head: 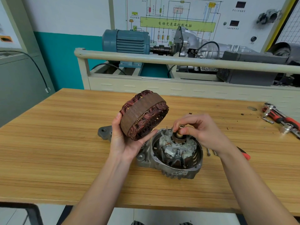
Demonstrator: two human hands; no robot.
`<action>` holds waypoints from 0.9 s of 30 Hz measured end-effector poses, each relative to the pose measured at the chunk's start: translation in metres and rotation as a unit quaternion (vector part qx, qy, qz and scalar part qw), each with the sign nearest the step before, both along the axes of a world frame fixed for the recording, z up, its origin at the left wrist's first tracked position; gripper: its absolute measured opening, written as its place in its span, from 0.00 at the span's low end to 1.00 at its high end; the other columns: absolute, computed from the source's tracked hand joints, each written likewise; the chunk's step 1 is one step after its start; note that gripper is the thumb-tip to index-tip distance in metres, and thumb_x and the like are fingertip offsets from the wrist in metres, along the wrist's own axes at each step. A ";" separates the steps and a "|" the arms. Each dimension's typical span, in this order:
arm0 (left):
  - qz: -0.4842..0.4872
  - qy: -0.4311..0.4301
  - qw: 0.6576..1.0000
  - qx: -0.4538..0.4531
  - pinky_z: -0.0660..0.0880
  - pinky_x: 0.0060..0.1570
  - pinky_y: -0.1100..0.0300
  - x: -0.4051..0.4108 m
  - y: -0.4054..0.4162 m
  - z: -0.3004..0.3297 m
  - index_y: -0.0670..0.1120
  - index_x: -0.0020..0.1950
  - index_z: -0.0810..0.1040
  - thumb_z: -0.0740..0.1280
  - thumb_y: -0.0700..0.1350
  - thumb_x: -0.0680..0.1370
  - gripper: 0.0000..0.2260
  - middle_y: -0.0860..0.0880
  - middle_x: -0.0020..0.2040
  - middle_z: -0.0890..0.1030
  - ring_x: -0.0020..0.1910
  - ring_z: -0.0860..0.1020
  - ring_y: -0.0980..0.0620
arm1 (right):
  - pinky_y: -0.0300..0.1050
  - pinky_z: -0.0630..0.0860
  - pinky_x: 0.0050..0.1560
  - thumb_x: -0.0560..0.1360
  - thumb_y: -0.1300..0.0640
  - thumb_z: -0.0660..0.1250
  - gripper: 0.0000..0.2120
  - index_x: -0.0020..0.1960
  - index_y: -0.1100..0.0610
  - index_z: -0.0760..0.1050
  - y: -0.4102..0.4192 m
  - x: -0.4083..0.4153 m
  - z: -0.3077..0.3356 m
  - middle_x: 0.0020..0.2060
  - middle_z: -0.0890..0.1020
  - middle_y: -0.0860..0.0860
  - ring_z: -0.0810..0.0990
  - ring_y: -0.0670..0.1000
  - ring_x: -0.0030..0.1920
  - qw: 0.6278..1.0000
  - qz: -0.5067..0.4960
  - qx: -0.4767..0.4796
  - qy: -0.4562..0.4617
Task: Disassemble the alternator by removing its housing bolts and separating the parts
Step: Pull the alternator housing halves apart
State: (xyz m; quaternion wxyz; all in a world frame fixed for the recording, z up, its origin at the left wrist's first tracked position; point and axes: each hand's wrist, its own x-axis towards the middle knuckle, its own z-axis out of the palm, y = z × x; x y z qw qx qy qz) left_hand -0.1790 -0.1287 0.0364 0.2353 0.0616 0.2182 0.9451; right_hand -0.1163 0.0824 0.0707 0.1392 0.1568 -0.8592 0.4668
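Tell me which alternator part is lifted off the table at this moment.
The copper-wound stator ring, held tilted in the left hand. The housing with the rotor inside rests on the table.

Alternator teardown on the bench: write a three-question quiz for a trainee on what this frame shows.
1. True or false: the stator with its copper windings sits seated in the housing.
2. What does the right hand pinch? A) a bolt B) the top of the rotor shaft C) the red-handled ratchet
3. Fill in: the rotor stands inside the ____ on the wooden table.

Key
1. False: the left hand holds it lifted clear and tilted.
2. B
3. housing
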 end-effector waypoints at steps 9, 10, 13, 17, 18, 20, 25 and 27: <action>0.005 0.004 1.000 -0.011 0.70 0.56 0.27 -0.001 0.001 0.002 0.46 0.69 0.72 0.85 0.52 0.44 0.54 0.36 0.66 0.75 0.63 0.74 0.31 | 0.41 0.76 0.50 0.69 0.63 0.75 0.09 0.40 0.49 0.83 -0.009 0.006 -0.004 0.41 0.85 0.45 0.81 0.44 0.46 0.996 -0.083 -0.009 0.034; 0.007 0.003 1.000 -0.012 0.70 0.56 0.27 -0.001 0.001 0.003 0.46 0.69 0.72 0.85 0.53 0.44 0.54 0.36 0.66 0.75 0.63 0.74 0.31 | 0.41 0.76 0.51 0.68 0.62 0.75 0.08 0.40 0.49 0.83 -0.009 0.006 -0.004 0.41 0.84 0.45 0.81 0.45 0.46 0.995 -0.088 -0.005 0.035; 0.011 0.003 1.000 -0.019 0.71 0.55 0.28 0.000 0.001 0.005 0.46 0.70 0.71 0.85 0.53 0.44 0.55 0.36 0.66 0.75 0.63 0.74 0.31 | 0.43 0.76 0.53 0.68 0.60 0.75 0.05 0.42 0.52 0.83 -0.009 0.006 0.001 0.42 0.85 0.47 0.81 0.48 0.47 0.997 -0.079 0.010 0.017; 0.026 0.007 0.999 -0.031 0.70 0.59 0.29 0.002 -0.001 0.010 0.46 0.69 0.72 0.85 0.54 0.43 0.55 0.36 0.66 0.75 0.63 0.74 0.31 | 0.41 0.76 0.55 0.67 0.49 0.70 0.13 0.49 0.53 0.83 -0.002 0.012 0.013 0.47 0.84 0.46 0.80 0.46 0.51 0.997 -0.078 -0.004 -0.016; 0.031 0.009 0.999 -0.032 0.70 0.59 0.29 0.002 -0.002 0.011 0.47 0.68 0.72 0.85 0.54 0.43 0.54 0.36 0.66 0.75 0.63 0.74 0.31 | 0.38 0.76 0.54 0.67 0.47 0.68 0.14 0.49 0.51 0.82 0.001 0.015 0.017 0.48 0.84 0.44 0.80 0.44 0.52 0.996 -0.085 -0.025 -0.010; 0.044 0.017 0.998 -0.039 0.69 0.60 0.30 0.004 -0.006 0.014 0.47 0.66 0.73 0.85 0.54 0.43 0.53 0.37 0.66 0.75 0.63 0.75 0.32 | 0.33 0.75 0.53 0.69 0.46 0.65 0.13 0.50 0.49 0.82 0.006 0.021 0.019 0.47 0.84 0.41 0.80 0.40 0.51 0.993 -0.105 -0.057 0.005; 0.078 0.027 0.994 -0.070 0.71 0.61 0.32 0.008 -0.016 0.020 0.47 0.63 0.75 0.84 0.55 0.43 0.49 0.39 0.64 0.77 0.62 0.76 0.36 | 0.28 0.75 0.47 0.76 0.52 0.65 0.09 0.51 0.51 0.82 0.005 0.028 0.007 0.45 0.84 0.38 0.79 0.34 0.48 0.983 -0.157 -0.096 -0.003; 0.091 0.039 0.991 -0.093 0.73 0.59 0.34 0.011 -0.021 0.023 0.48 0.59 0.77 0.84 0.56 0.44 0.45 0.41 0.61 0.78 0.62 0.77 0.38 | 0.28 0.74 0.47 0.78 0.54 0.65 0.08 0.50 0.51 0.82 0.002 0.031 0.005 0.45 0.84 0.38 0.79 0.33 0.47 0.980 -0.169 -0.102 0.000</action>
